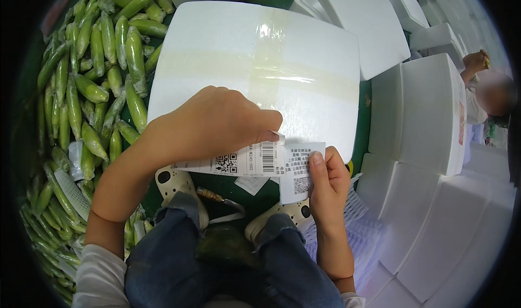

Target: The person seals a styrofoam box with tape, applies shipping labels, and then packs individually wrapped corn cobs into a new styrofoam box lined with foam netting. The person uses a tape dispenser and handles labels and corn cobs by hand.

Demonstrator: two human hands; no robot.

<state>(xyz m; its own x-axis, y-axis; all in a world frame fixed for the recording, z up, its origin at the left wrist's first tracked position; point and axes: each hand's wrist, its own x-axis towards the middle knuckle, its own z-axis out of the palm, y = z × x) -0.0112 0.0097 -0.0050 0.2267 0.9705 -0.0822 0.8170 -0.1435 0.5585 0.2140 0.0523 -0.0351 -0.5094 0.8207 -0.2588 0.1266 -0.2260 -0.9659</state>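
Observation:
My left hand [220,119] pinches the edge of a white printed label [248,159] bearing a barcode and a square code. In my right hand [330,182] is a second, smaller label [299,169], held upright between thumb and fingers; it also bears writing and a code. The two labels meet or overlap at their edges; I cannot tell if they are joined. Just beyond both hands sits a white foam box [220,43], its top crossed by strips of clear tape. My left hand hangs over the box's near edge.
Plastic-wrapped ears of corn [97,51] are heaped along the left. Stacked white foam boxes [427,112] line the right, with loose foam lids [366,31] behind. Between my shoes lie a wooden-handled tool [209,194] and a paper slip [251,184]. Another person [476,92] is at far right.

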